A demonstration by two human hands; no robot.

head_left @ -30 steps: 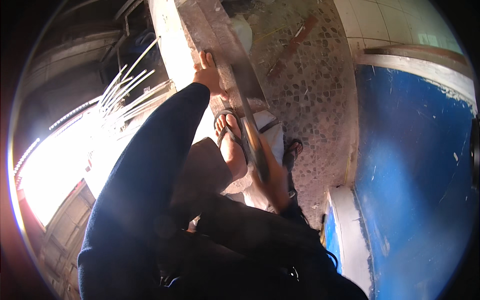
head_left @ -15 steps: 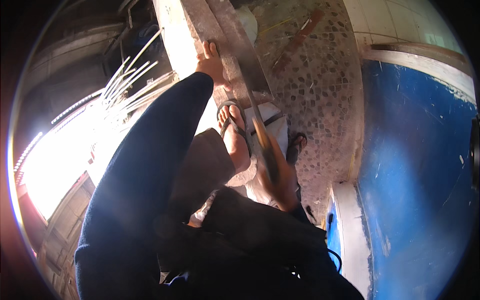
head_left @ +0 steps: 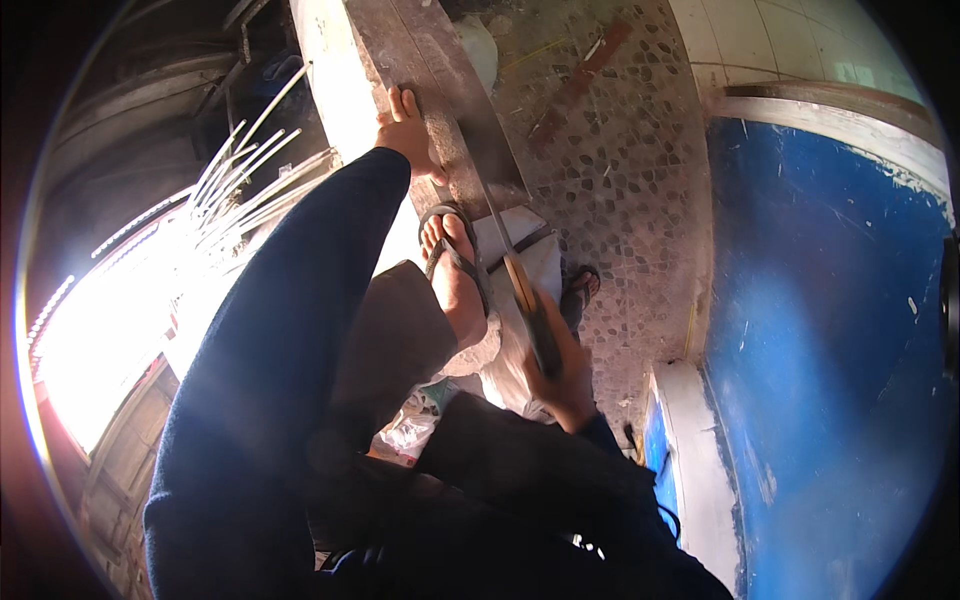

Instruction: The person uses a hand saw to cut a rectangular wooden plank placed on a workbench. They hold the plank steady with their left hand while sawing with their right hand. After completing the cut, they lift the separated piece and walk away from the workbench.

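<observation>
A brown wooden plank [head_left: 425,50] lies lengthwise in front of me. My left hand [head_left: 404,135] rests on it with its fingers stretched forward over the wood. Just nearer, my foot in a dark flip-flop [head_left: 458,262] is planted on the same support. In my right hand [head_left: 566,372] is the handle of a handsaw [head_left: 524,287], its thin blade seen nearly edge-on. The blade runs forward along the plank's right part, by its near end; where the teeth meet the wood I cannot make out.
Several thin pale rods [head_left: 240,180] stick out at the left, beside a bright opening. A pebble-patterned floor [head_left: 640,200] spreads to the right, with a reddish-brown strip [head_left: 590,75] on it. A blue panel [head_left: 830,320] stands at far right. Plastic bags [head_left: 408,430] lie below my leg.
My right hand has drawn the handsaw slightly back toward me and looks less blurred. The left hand stays on the plank; the whole view has shifted a little.
</observation>
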